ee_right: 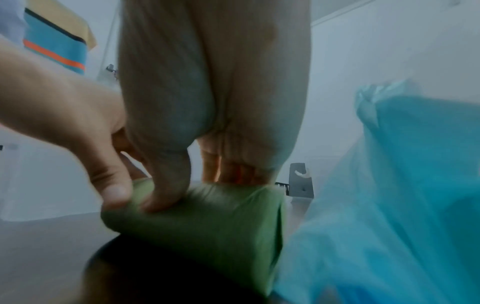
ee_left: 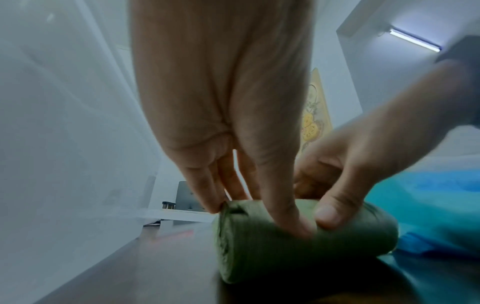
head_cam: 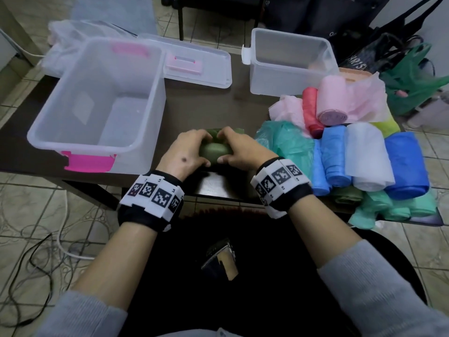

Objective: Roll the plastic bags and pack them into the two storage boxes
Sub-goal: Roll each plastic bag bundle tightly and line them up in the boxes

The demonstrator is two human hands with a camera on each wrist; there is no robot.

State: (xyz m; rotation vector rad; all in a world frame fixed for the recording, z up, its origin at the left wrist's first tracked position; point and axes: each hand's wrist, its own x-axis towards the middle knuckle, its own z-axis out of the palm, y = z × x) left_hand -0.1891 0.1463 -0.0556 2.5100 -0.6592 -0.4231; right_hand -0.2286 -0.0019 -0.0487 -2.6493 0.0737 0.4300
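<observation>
An olive-green rolled bag [head_cam: 215,152] lies on the dark table [head_cam: 201,103] in front of me, between both hands. My left hand [head_cam: 189,152] grips its left half, thumb near and fingers curled over the far side. My right hand [head_cam: 239,148] grips the right half the same way. The left wrist view shows the green bag roll [ee_left: 298,236] with both thumbs pressed on it; the right wrist view shows that roll [ee_right: 207,222] from its other end. Two clear storage boxes stand behind: a large one with pink latches [head_cam: 97,103] at left, a smaller one [head_cam: 291,62] at back right. I see nothing inside either.
Several rolled and loose bags, pink [head_cam: 332,103], red [head_cam: 312,108], blue [head_cam: 405,164], white [head_cam: 366,156] and teal [head_cam: 289,144], crowd the table's right side. A clear lid [head_cam: 196,64] lies behind the large box. Dark and green carrier bags [head_cam: 413,76] sit on the floor at right; cables trail at left.
</observation>
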